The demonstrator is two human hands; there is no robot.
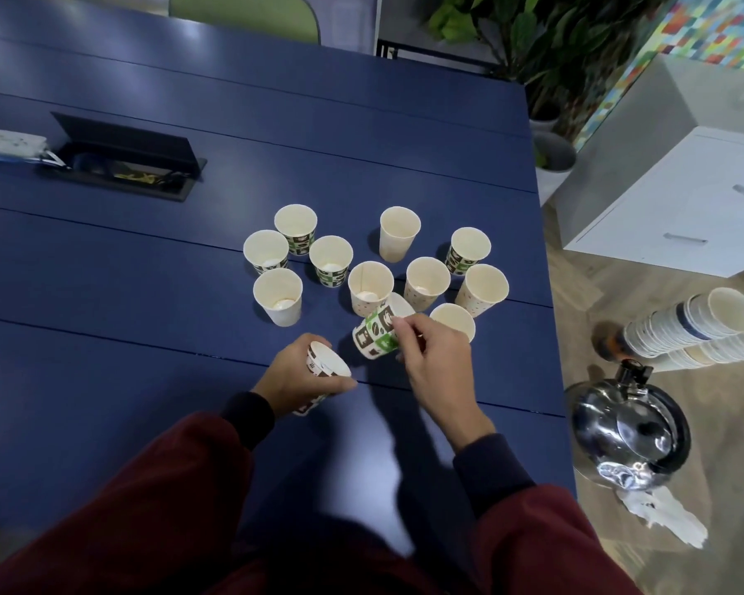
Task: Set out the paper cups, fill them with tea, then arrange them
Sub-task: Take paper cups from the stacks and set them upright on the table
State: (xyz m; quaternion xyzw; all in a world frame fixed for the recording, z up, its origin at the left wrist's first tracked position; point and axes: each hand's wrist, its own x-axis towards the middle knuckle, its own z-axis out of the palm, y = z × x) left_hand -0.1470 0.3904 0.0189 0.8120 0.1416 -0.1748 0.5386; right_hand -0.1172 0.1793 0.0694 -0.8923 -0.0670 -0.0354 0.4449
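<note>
My right hand pinches a green-patterned cup by its rim, tilted, low over the table and tight against the standing cups; my left hand curls round a second cup nearer me; set down crooked, the tilted one could topple its light neighbours, which look empty; crowded so, they leave little room for pouring from the kettle.
</note>
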